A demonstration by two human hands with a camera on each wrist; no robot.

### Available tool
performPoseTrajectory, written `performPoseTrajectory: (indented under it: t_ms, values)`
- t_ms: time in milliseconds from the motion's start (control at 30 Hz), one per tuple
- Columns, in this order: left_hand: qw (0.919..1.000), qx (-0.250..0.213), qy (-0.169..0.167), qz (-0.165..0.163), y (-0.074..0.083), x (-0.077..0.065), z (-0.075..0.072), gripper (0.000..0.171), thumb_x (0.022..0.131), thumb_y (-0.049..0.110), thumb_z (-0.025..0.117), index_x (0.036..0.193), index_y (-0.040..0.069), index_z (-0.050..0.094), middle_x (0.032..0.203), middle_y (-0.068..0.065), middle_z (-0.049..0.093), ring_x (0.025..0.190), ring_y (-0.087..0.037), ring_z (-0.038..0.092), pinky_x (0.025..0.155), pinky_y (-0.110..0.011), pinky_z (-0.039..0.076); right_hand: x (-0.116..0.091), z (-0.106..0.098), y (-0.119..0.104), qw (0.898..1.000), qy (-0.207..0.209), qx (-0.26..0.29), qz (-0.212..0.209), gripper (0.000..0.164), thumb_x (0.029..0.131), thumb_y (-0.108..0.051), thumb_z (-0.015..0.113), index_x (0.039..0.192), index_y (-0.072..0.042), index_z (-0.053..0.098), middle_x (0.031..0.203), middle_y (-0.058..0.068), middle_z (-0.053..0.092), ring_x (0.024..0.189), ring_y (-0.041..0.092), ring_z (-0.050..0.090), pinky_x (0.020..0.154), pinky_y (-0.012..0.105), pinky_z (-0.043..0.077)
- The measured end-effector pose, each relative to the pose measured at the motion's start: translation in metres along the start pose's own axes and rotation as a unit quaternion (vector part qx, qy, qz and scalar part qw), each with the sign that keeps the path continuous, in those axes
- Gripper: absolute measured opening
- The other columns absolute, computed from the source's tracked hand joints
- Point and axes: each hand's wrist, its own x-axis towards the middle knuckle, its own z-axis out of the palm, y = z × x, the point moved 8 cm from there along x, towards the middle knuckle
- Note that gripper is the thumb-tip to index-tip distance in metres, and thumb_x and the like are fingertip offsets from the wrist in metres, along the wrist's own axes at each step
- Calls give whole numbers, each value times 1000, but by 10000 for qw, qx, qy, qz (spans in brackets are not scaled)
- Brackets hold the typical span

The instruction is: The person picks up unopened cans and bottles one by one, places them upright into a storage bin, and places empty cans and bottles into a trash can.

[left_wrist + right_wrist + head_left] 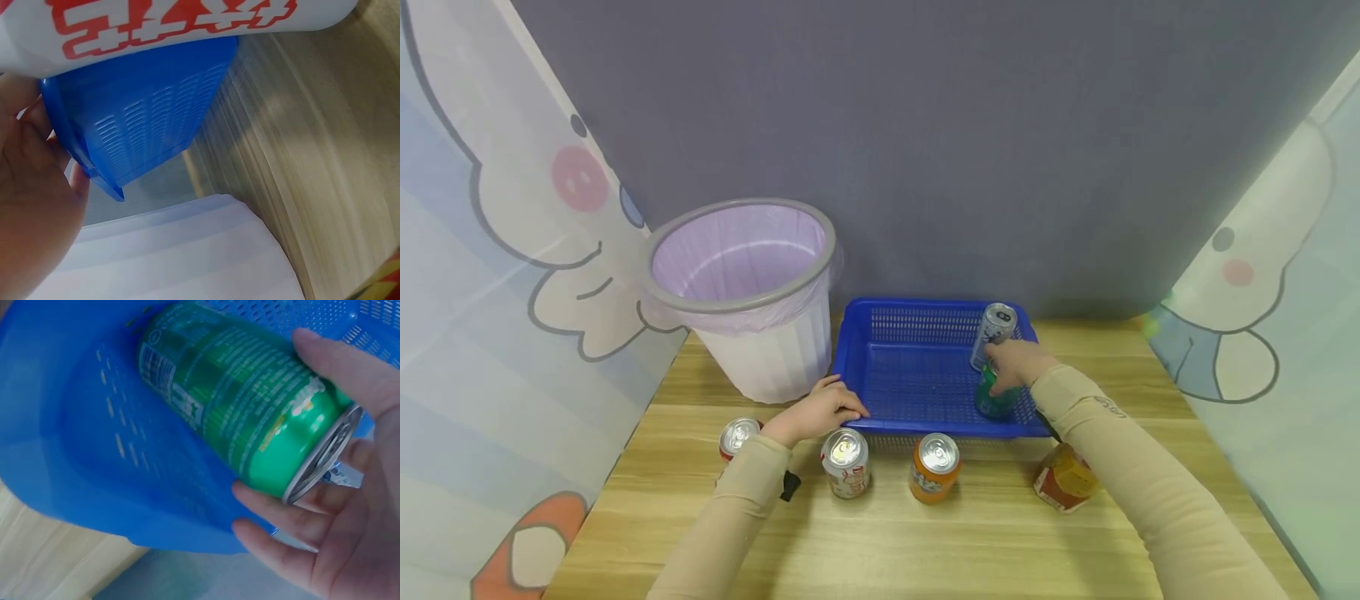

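Observation:
A blue plastic basket [928, 429] with slotted walls sits at the back of the table. At its front left corner my left hand [818, 413] grips the rim, fingers lapping over the edge. My right hand [1021, 363] is inside the basket's right side, holding a green drink can [231, 403] near its top, thumb on one side and fingers on the other. The can stands roughly upright on the basket floor. Just behind it is a silver can [992, 332]. A white can with red print [847, 467] stands close to my left hand.
A white bin [767, 358] with a lilac liner stands left of the basket. An orange can [935, 471] is in front of the basket. A red can [739, 433] is partly behind my left forearm. A brown and yellow package [1063, 479] lies beside my right forearm.

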Motion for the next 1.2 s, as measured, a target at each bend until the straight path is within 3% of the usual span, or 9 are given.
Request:
performPoseTrajectory:
  t_ms: [233,633,900,1200]
  values:
    - [10000,-27,-17,-23,-1,0,1,17,91,12,60,100,13,75,95,5,72,90,-13,57,109,-59,22,-2,0,1,9999,-40,50,113,78,77,-36,76,135,5,44,121,25,59,112,43,55,94,55,45]
    - [10000,-41,-58,-40,-5,0,4,18,91,12,60,101,13,75,98,4,72,95,-16,59,110,-59,21,-5,-14,-6,9997,113,209,-39,53,80,-27,74,122,-1,58,114,17,65,107,37,59,90,52,48]
    - [10000,-36,-34,-31,-8,0,6,18,91,11,59,101,12,75,99,4,72,97,-16,59,110,-59,21,-11,-19,-14,9997,-41,242,-49,51,83,-27,71,126,-1,57,119,18,63,110,37,58,93,53,46]
    - [9999,-80,53,66,-7,-1,5,18,91,11,59,101,12,75,97,4,72,96,-17,59,109,-60,21,-26,-21,-44,9985,-198,151,-489,47,85,-28,70,123,-5,60,123,15,63,112,34,58,94,50,47]
